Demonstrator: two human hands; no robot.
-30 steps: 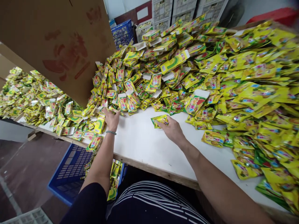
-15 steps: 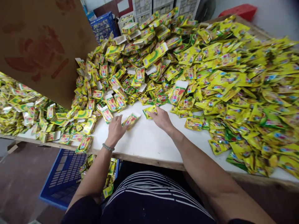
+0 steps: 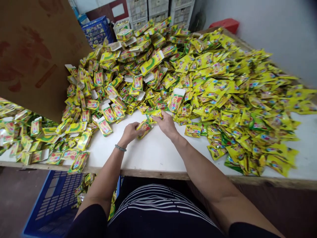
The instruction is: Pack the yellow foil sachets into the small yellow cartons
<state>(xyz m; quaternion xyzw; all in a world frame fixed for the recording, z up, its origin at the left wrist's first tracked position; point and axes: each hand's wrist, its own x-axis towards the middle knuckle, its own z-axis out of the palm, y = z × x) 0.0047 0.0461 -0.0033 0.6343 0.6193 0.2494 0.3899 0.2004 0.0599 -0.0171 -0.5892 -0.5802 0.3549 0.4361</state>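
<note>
My left hand [image 3: 130, 133] grips a small yellow-green carton [image 3: 144, 128] with red fruit printed on it, just above the white tabletop. My right hand [image 3: 167, 125] pinches a yellow foil packet [image 3: 155, 114] by its right end. The packet is at the carton's upper right end; whether it enters the carton I cannot tell. An open carton with a white flap [image 3: 176, 99] leans on the heap behind my right hand. To the left of my left hand, another carton [image 3: 104, 126] lies on the table.
Yellow packets [image 3: 237, 99] are heaped on the right, cartons [image 3: 106, 79] on the left and behind. A large cardboard box [image 3: 42, 59] stands at the left. Below the table's wooden edge [image 3: 158, 174] sits a blue crate [image 3: 53, 198] with cartons. White crates [image 3: 158, 13] are stacked behind.
My left hand has lifted the carton and moved it right, towards the packet. My right hand holds the packet close against the carton's end. The camera view has shifted slightly.
</note>
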